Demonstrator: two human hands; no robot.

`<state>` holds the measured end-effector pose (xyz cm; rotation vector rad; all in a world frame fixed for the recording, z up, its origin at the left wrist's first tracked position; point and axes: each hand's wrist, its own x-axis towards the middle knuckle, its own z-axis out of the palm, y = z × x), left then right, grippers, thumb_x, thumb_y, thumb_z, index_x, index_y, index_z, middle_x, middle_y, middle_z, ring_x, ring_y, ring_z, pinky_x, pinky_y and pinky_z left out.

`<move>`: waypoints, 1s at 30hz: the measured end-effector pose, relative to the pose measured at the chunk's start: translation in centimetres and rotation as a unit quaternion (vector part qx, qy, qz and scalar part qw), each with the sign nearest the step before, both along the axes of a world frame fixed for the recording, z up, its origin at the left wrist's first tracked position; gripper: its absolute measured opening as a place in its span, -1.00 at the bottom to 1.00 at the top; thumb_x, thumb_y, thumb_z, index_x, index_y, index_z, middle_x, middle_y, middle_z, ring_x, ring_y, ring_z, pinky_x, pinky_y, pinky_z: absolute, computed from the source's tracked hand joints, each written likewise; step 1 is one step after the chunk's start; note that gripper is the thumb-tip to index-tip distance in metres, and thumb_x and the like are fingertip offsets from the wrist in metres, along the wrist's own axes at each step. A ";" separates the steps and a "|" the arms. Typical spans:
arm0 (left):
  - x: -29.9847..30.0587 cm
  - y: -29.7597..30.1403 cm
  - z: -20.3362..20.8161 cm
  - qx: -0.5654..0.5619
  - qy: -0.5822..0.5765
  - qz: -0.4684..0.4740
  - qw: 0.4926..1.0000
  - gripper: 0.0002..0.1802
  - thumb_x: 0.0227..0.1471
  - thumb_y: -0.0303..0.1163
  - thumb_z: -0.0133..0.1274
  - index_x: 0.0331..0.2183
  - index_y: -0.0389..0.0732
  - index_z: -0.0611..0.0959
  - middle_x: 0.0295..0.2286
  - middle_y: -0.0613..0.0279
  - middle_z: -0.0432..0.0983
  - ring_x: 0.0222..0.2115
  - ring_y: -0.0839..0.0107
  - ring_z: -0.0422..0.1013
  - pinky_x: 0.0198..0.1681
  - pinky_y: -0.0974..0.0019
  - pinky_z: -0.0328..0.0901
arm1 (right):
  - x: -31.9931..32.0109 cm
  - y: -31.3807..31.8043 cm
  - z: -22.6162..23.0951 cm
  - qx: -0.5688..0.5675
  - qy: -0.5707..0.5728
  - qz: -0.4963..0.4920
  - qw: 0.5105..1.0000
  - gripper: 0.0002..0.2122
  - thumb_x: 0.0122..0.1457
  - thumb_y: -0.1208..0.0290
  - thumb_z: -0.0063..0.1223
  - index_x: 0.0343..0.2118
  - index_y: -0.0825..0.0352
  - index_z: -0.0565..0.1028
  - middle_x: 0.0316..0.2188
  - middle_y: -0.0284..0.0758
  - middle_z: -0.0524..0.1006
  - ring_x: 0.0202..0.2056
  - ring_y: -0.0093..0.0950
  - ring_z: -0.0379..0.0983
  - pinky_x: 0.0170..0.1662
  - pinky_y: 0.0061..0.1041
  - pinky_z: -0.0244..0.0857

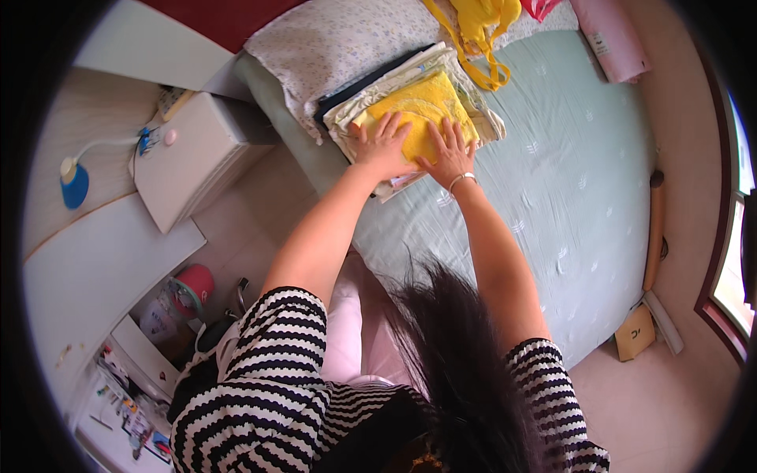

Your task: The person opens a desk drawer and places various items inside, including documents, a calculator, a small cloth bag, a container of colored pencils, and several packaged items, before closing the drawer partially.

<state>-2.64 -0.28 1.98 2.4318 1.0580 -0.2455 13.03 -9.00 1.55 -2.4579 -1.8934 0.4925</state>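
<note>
My left hand (pixel 384 151) and right hand (pixel 449 159) seem to be smoothing.
Fingers spread, gripping nothing, I rest on the yellow cloth (pixel 432 98); beneath them lies the folded stack (pixel 484 112), beyond, the pillow (pixel 331 47). Next calls for even pressure, I judge, keeping layers aligned.
</note>
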 end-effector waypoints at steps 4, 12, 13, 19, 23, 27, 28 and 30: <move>-5.1 -6.4 5.4 -0.074 0.006 0.079 0.994 0.07 -0.28 0.20 0.14 0.20 0.12 0.02 0.23 0.12 -0.29 0.24 0.08 -0.33 0.07 -0.42 -0.18 | -2.4 -4.7 3.9 -0.129 0.068 -0.083 0.986 -0.22 -0.08 -0.10 0.11 0.22 -0.15 0.00 0.28 -0.33 -0.15 0.28 -0.15 -0.36 0.08 0.31 -0.19; -18.6 -23.7 16.9 -0.062 -0.164 0.182 0.967 -0.09 -0.11 0.03 0.10 0.18 -0.08 0.09 0.19 -0.11 -0.17 0.21 0.03 -0.18 0.12 -0.16 -0.02 | -6.3 -15.8 8.8 0.098 0.276 -0.009 0.956 -0.22 0.01 0.01 0.09 0.23 0.23 -0.01 0.19 -0.10 0.09 0.23 -0.05 -0.12 0.23 -0.23 -0.17; -20.3 -25.9 19.1 -0.048 -0.175 0.195 0.964 -0.11 -0.09 0.02 0.09 0.17 -0.10 0.10 0.18 -0.14 -0.14 0.20 0.00 -0.13 0.12 -0.11 0.00 | -8.0 -16.8 11.2 0.072 0.361 0.011 0.930 -0.27 0.05 0.05 0.05 0.22 0.24 0.00 0.19 -0.09 0.08 0.23 -0.09 -0.10 0.22 -0.22 -0.15; -27.8 -39.0 32.3 -0.001 -0.284 0.296 0.912 -0.25 -0.01 -0.12 0.06 0.14 -0.15 0.17 0.16 -0.18 -0.09 0.16 -0.06 -0.05 0.16 0.05 -0.02 | -16.3 -24.9 34.9 -0.115 0.828 0.210 0.507 -0.40 0.19 0.10 -0.18 0.20 0.35 0.05 0.18 -0.15 0.13 0.21 -0.20 0.01 0.21 -0.10 -0.13; -30.2 -46.3 38.5 -0.053 -0.361 0.339 0.867 -0.30 0.03 -0.20 0.04 0.14 -0.18 0.18 0.17 -0.13 -0.10 0.20 0.06 -0.13 0.18 0.10 -0.08 | -17.0 -31.3 44.5 -0.140 0.836 0.483 0.219 -0.30 0.02 -0.06 0.05 0.16 0.25 0.17 0.20 -0.01 0.01 0.20 0.01 -0.06 0.09 0.32 -0.38; -31.5 -51.8 43.3 -0.158 -0.460 0.326 0.810 -0.32 0.05 -0.09 -0.01 0.13 -0.18 0.21 0.15 -0.02 -0.02 0.15 0.16 0.01 0.10 0.18 0.09 | -20.1 -34.3 48.9 -0.177 0.727 0.611 0.257 -0.44 0.15 0.02 -0.10 0.09 0.33 0.24 0.13 0.25 0.01 0.14 0.16 0.01 0.04 0.27 -0.18; -31.8 -53.1 44.0 -0.169 -0.476 0.312 0.805 -0.32 0.06 -0.05 -0.02 0.12 -0.18 0.22 0.14 -0.01 -0.01 0.13 0.16 0.06 0.07 0.18 0.15 | -21.6 -34.8 50.0 -0.189 0.711 0.621 0.269 -0.49 0.18 0.07 -0.13 0.07 0.36 0.25 0.06 0.24 0.11 0.05 0.11 0.13 -0.04 0.12 -0.01; -32.5 -55.3 46.7 -0.198 -0.462 0.328 0.800 -0.34 0.06 -0.07 -0.02 0.11 -0.18 0.24 0.12 0.06 0.06 0.11 0.19 0.09 0.03 0.20 0.19 | -24.7 -35.8 51.8 -0.202 0.673 0.648 0.294 -0.57 0.24 0.17 -0.18 0.03 0.42 0.28 -0.08 0.23 0.32 -0.12 0.01 0.37 -0.19 -0.18 0.32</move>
